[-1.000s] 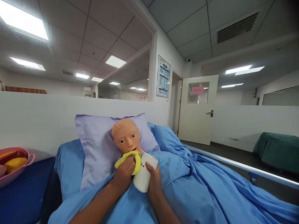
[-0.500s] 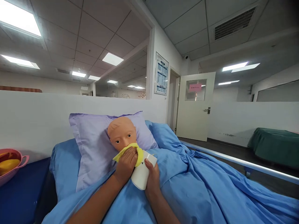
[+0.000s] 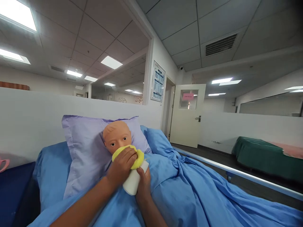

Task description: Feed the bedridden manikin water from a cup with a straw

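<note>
A mannequin [image 3: 117, 135] lies with its head on a lilac pillow [image 3: 82, 148]. My left hand [image 3: 123, 162] presses a yellow cloth [image 3: 139, 157] over the mannequin's mouth and nose, fingers bent round the cloth. Only the eyes and forehead of the head show above it. Just below, a white cup [image 3: 131, 183] is tilted, its upper end close to the cloth. My right hand [image 3: 143, 183] grips this cup from the right side, thumb across its wall. What the cup contains is hidden.
Blue bedding [image 3: 180, 192] covers the mannequin's body. A metal bed rail [image 3: 236, 170] runs along the right side. At far left, part of a pink basin's handle [image 3: 4, 164] shows above a dark blue surface [image 3: 14, 189]. A door [image 3: 186, 126] stands ajar behind.
The view has turned right, so the scene sits farther left and the basin is mostly out of frame. The yellow cloth's loose left corner is now gathered under my left hand.
</note>
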Available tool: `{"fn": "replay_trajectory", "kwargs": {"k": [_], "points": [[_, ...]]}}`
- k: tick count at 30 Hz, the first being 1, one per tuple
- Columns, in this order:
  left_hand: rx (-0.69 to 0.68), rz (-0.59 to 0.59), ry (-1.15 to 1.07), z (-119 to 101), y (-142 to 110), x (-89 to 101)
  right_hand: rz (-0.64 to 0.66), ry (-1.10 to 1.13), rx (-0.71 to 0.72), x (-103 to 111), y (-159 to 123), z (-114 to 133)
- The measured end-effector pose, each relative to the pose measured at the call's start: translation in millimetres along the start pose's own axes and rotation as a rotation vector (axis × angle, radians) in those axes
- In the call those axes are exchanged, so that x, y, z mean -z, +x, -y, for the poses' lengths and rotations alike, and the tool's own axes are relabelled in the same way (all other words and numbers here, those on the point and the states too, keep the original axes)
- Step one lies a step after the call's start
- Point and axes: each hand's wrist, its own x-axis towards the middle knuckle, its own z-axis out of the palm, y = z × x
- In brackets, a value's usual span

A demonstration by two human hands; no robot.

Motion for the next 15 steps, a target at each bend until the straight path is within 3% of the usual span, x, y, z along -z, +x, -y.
{"fn": "replay_trajectory", "kwargs": {"k": [3,7,10,15], "points": [[-0.076,-0.007,0.077,11.7,6.2,-9.1,-0.011,0.033,0.019,-3.6,1.5,-2.6],[-0.094,-0.019,0.159,16.2,-20.4,-22.4,-0.071,0.063,0.021,-6.2,-0.2,0.5],[0.024,0.006,0.128,8.0,-45.7,-29.7,-0.084,0.045,-0.05,-1.9,-2.3,4.1],[0.343,0.208,0.01,-10.1,-71.5,-24.4,-0.097,-0.116,-0.031,2.9,-7.7,1.9]]}}
